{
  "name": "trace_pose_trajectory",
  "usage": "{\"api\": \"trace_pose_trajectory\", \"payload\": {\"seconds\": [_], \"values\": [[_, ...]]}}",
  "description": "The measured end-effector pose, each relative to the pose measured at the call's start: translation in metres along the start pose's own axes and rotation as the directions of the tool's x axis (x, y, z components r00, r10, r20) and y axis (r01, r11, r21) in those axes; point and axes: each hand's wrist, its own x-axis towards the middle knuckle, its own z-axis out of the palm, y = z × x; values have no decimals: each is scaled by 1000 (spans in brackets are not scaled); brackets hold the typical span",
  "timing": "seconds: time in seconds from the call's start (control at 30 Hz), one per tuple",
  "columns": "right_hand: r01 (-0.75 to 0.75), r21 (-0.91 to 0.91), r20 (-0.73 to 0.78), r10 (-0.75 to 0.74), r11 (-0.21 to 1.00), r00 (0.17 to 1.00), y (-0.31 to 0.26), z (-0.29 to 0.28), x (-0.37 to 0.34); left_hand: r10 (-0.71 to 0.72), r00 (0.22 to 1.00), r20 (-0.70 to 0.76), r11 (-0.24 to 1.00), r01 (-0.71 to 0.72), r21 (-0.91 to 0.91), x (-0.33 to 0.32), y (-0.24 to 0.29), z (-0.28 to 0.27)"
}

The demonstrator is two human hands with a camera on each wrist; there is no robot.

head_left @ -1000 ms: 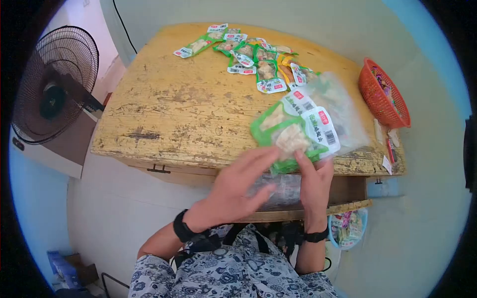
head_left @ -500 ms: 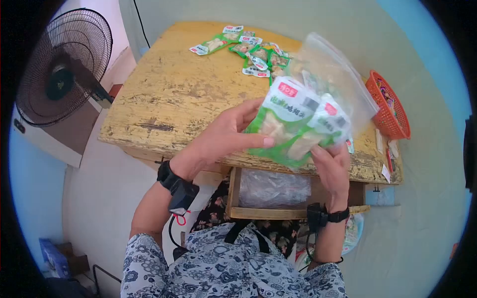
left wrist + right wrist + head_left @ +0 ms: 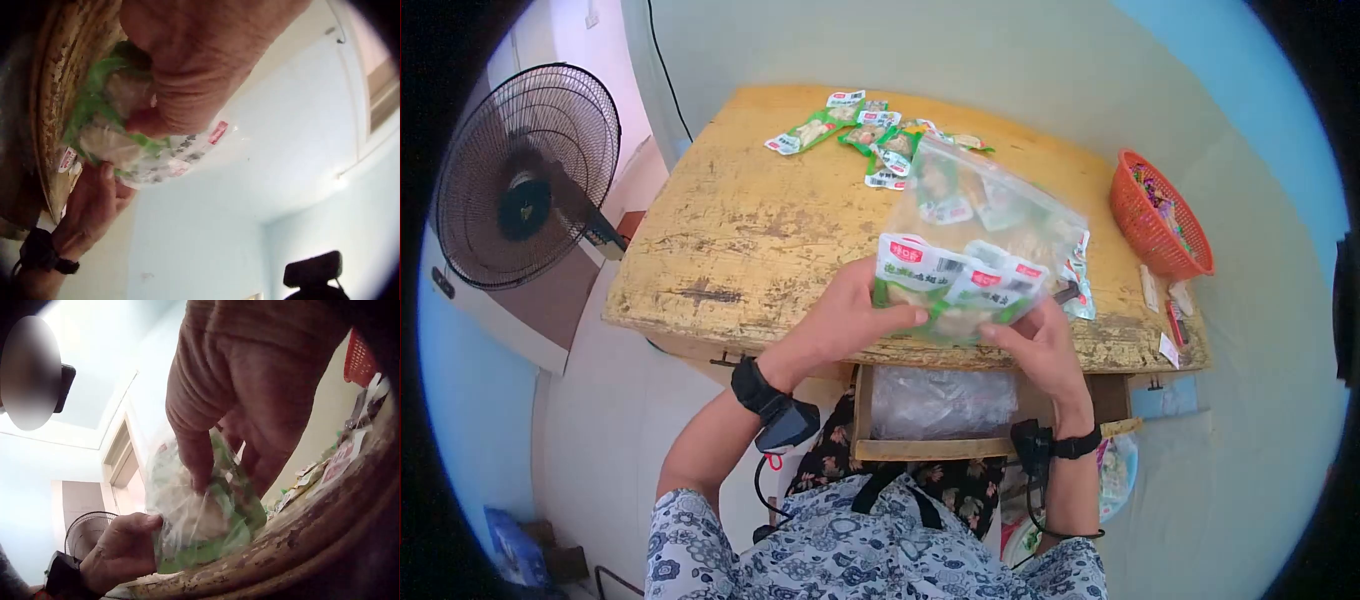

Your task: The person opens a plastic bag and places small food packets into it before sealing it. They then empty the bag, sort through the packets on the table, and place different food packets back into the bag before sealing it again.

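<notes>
In the head view, both hands hold a clear zip-top bag (image 3: 985, 180) above the table's front edge. Green and white food packets (image 3: 960, 285) show through its lower part, their white labels side by side. My left hand (image 3: 845, 315) grips the bag's lower left corner, thumb in front and fingers behind. At the lower right, my right hand (image 3: 1045, 345) pinches it between thumb and fingers. Through the plastic in the right wrist view, pale pieces (image 3: 187, 512) show between green borders. The fingers behind the bag are mostly hidden.
More food packets (image 3: 810, 130) lie at the back of the worn yellow table (image 3: 770, 230). A red basket (image 3: 1145, 230) of small wrapped items stands at the right. Below, an open drawer (image 3: 935, 450) holds clear plastic bags (image 3: 940, 400). A fan (image 3: 530, 170) stands at the left.
My left hand, which was off the packets, has come to the bag's left side and now grips it. The bag has tipped and lifted, then shifted left and settled lower, its zip edge upward.
</notes>
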Motion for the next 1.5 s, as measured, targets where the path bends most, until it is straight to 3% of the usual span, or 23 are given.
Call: {"api": "trace_pose_trajectory", "payload": {"seconds": [0.1, 0.2, 0.27, 0.37, 0.47, 0.57, 0.6, 0.67, 0.7, 0.8, 0.87, 0.9, 0.97, 1.07, 1.17, 1.2, 1.27, 1.4, 1.5], "values": [[36, -84, -39, -40, 996, 998, -6, 1, -6, 60, 995, -79, 983, -46, 175, 2, 18, 7], [65, -100, -77, -73, 993, 994, 1, 3, -2, 139, 980, -143, 962, -98, 256, 13, -10, 12], [147, -59, -113, -153, 987, 982, 18, 5, 5, 112, 981, -159, 962, -67, 265, 17, -8, 10], [90, -34, -157, -95, 995, 983, 11, 9, 11, 86, 981, -175, 952, -30, 303, 17, -10, 12], [231, -418, -137, -312, 879, 940, 22, 15, 17, 129, 969, -211, 909, -31, 416, 20, -9, 13], [252, -543, -133, -378, 801, 916, 7, 25, 17, 224, 947, -232, 864, -83, 497, 19, -15, 15], [217, -443, -154, -313, 870, 937, 10, 21, 19, 267, 934, -237, 849, -112, 516, 19, -15, 15], [134, -224, -163, -173, 965, 971, 18, 8, 26, 94, 981, -168, 933, -28, 358, 19, -11, 9], [111, -186, -138, -137, 976, 981, 15, 1, 28, 9, 993, -118, 960, 24, 278, 19, -8, 6], [74, -99, -77, -82, 992, 994, 3, -12, 29, -27, 999, -45, 1000, 27, -12, 22, -7, -4], [113, -85, -49, -118, 990, 992, -1, -15, 27, -113, 994, 9, 992, 113, -56, 20, -2, -7], [64, -119, -63, -72, 991, 995, 2, -16, 26, -153, 988, 37, 985, 155, -72, 20, 0, -8], [-24, -183, -82, 9, 983, 997, 9, -20, 27, -156, 987, 36, 985, 159, -71, 20, 0, -6], [63, -95, -56, -69, 993, 996, 15, -19, 27, -111, 994, 16, 994, 110, 9, 18, -4, -7], [174, -152, -58, -185, 973, 981, 18, -21, 22, 13, 1000, 1, 991, -13, 131, 17, 3, -6], [119, -234, -57, -136, 965, 989, 14, -20, 18, 55, 998, 3, 984, -55, 167, 13, 5, -3], [13, -395, -84, -50, 919, 995, 2, -19, 16, -5, 1000, -25, 981, 10, 192, 13, -5, -3], [117, -254, -105, -148, 960, 983, 21, -17, 22, -33, 994, -105, 996, 42, 76, 17, -9, 3], [127, -172, -95, -145, 977, 985, 27, -18, 24, -37, 993, -116, 981, 58, 188, 16, 2, 12]]}}
